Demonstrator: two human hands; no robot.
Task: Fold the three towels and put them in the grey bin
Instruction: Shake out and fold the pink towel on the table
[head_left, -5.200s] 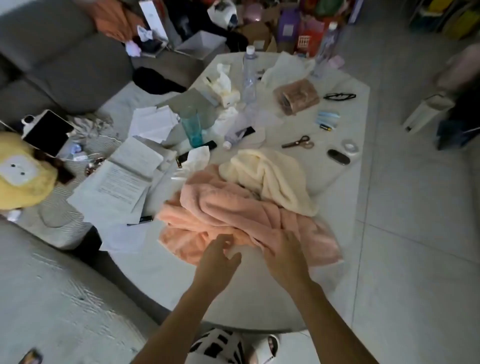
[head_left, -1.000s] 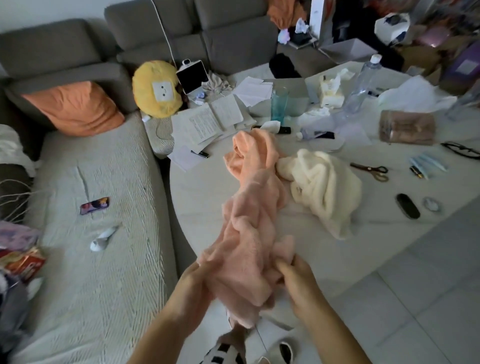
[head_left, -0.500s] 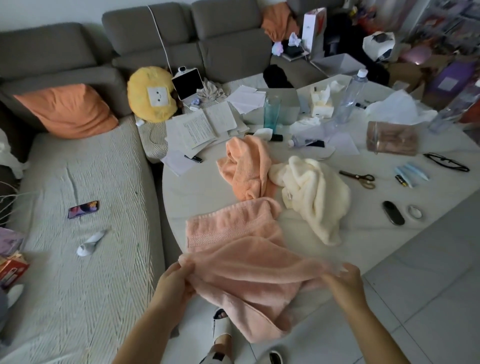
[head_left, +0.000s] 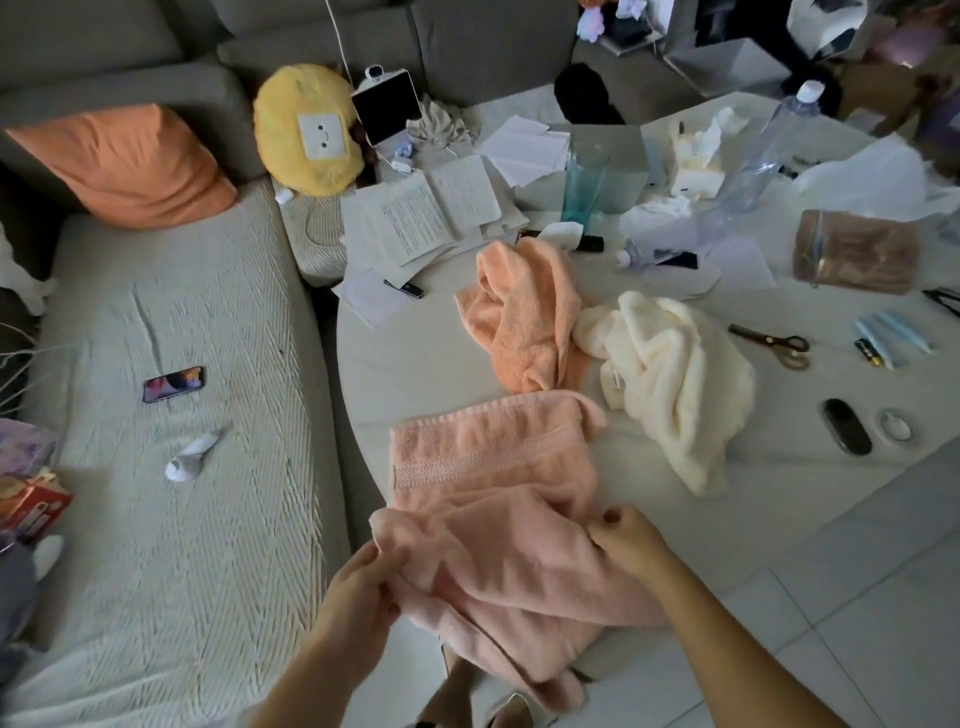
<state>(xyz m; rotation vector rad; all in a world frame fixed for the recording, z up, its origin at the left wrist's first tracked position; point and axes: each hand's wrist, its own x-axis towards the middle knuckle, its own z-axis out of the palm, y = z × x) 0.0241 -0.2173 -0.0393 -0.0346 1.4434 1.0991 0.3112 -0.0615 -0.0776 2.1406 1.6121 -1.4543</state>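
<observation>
The pink towel (head_left: 498, 525) lies at the lower centre of the frame, its far half flat on the white table (head_left: 415, 364) and its near half spilling over the table's edge. The left hand (head_left: 363, 582) pinches the towel's left edge between thumb and curled fingers; the right hand (head_left: 628, 543) grips its right edge, fingers curled into the cloth — both hold it at the table's rim. Just above, touching the pink towel's far edge, an orange towel (head_left: 524, 317) sits crumpled, and beside it to the right a cream towel (head_left: 670, 379) lies in a heap. Further right on the table are scissors (head_left: 774, 345) and a dark oval object (head_left: 847, 434). Papers (head_left: 421, 218) and a teal glass (head_left: 584, 182) crowd the upper centre. At left a grey sofa (head_left: 156, 519) carries a phone (head_left: 173, 384), an orange cushion (head_left: 130, 166) and — at upper centre — a yellow plush (head_left: 306, 130).
</observation>
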